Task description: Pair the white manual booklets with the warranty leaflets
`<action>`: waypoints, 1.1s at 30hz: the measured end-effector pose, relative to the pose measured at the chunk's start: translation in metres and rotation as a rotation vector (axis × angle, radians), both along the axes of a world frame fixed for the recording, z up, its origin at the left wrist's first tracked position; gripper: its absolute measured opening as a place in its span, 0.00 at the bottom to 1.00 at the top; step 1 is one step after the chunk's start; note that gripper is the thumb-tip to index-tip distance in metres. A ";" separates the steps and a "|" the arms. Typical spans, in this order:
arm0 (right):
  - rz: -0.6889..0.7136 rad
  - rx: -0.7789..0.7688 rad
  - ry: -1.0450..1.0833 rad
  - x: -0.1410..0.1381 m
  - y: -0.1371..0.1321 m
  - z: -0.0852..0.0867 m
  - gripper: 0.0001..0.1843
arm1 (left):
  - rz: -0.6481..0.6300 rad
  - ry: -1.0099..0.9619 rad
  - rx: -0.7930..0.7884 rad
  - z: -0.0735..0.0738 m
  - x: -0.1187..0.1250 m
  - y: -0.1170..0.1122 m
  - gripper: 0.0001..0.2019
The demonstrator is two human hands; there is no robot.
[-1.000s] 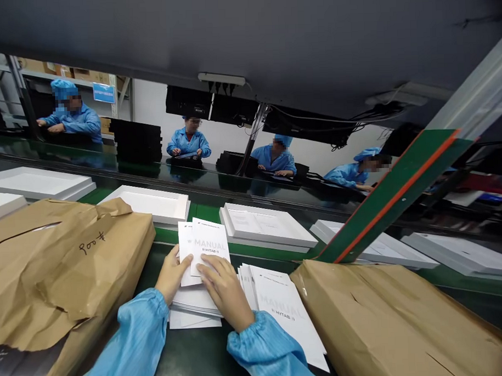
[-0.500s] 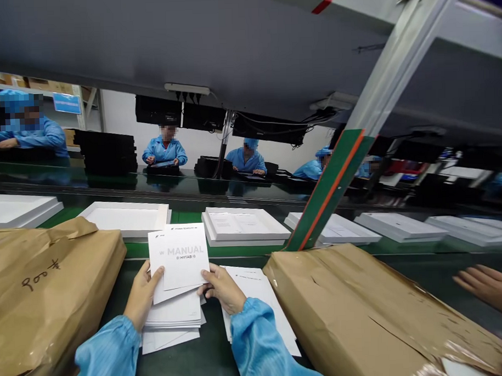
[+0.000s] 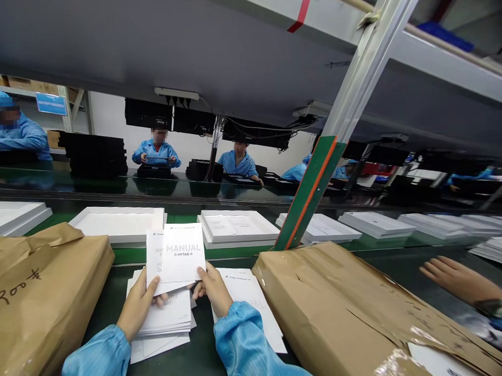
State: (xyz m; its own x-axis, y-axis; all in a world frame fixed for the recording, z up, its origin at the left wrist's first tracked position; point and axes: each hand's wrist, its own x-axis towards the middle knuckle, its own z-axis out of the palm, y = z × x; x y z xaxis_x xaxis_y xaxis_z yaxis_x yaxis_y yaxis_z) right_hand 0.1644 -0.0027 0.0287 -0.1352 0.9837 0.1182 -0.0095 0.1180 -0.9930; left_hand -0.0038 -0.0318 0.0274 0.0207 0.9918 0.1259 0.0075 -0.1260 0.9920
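My left hand [image 3: 136,306] is closed on a white leaflet [image 3: 153,252], thumb in front and fingertips showing behind. Its printed text is partly covered by the white booklet marked MANUAL [image 3: 183,270], which overlaps it on the right. My right hand [image 3: 214,292] pinches the manual at its lower right corner. Both papers are held up together, fanned slightly apart. Below them a loose stack of white booklets [image 3: 173,314] lies on the dark green surface. To the right of it, partly behind my right hand, is another pile of printed white papers [image 3: 249,298].
Brown paper packages stand on the left [image 3: 45,305] and right [image 3: 341,311]. Beyond run open white boxes [image 3: 116,236] on a green conveyor [image 3: 180,218]. A slanted post [image 3: 312,191] rises at right centre. A co-worker's hand [image 3: 460,279] reaches in from the right.
The leaflet now shows more to the left of the manual, with my left fingertips visible behind it. The view has turned slightly right, and the co-worker's arm shows further in.
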 end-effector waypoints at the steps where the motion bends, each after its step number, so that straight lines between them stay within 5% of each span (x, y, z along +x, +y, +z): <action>1: 0.008 -0.004 -0.009 0.000 0.000 -0.001 0.21 | 0.002 -0.018 -0.009 0.000 0.000 0.000 0.23; 33: 0.034 0.004 -0.009 -0.002 -0.003 -0.001 0.20 | 0.021 -0.050 -0.021 -0.004 -0.003 0.004 0.23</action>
